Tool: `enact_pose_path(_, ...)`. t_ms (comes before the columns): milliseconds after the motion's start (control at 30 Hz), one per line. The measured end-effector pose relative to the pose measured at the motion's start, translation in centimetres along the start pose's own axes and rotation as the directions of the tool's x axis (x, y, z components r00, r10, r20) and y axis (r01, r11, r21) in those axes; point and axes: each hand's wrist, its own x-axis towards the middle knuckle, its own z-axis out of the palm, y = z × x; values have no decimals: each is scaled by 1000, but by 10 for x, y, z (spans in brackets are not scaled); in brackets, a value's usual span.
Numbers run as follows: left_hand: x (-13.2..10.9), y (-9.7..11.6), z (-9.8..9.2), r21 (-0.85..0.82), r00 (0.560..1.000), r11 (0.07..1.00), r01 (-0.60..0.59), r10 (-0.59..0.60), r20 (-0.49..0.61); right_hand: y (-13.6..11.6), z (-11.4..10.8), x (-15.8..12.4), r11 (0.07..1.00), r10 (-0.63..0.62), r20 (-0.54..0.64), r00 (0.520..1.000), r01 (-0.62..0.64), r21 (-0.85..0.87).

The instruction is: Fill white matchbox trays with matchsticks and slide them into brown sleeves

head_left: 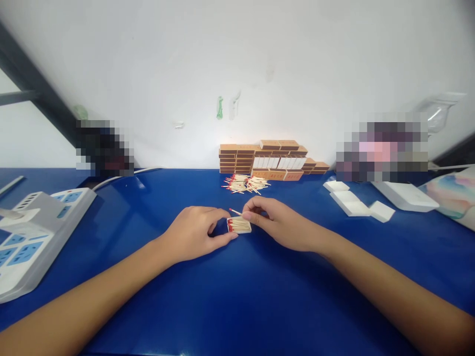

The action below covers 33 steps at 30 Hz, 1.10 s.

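A small white matchbox tray point(250, 230) lies on the blue table, with several red-tipped matches point(237, 225) in it side by side. My left hand point(202, 227) steadies the tray from the left, thumb at its near edge and index finger at its far edge. Over the tray's far right side, my right hand point(274, 220) pinches a single match point(235, 212) between thumb and finger, its red head pointing left. Behind the tray lies a loose heap of matches point(247, 184).
Stacked matchboxes point(237, 160) stand against the wall, with white trays point(278, 162) on edge among them. At right are open white trays point(349, 202) and a white device point(406, 196). A grey power strip point(40, 237) with blue sockets lies at left.
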Motion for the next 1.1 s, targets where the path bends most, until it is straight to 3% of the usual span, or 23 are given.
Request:
enact_pose_path(200, 0, 0, 0, 19, 1000, 1000, -11, 11, 1, 5, -1, 3, 1000, -12, -10, 1000, 12, -8)
enact_pose_path(633, 0, 1, 1, 11, 1000, 1000, -8, 7, 12, 18, -10, 12, 999, -20, -151, 988, 27, 47)
enact_pose_path(1100, 0, 1, -1, 0, 999, 1000, 25, -25, 25, 12, -10, 10, 990, -25, -115, 993, 40, 137)
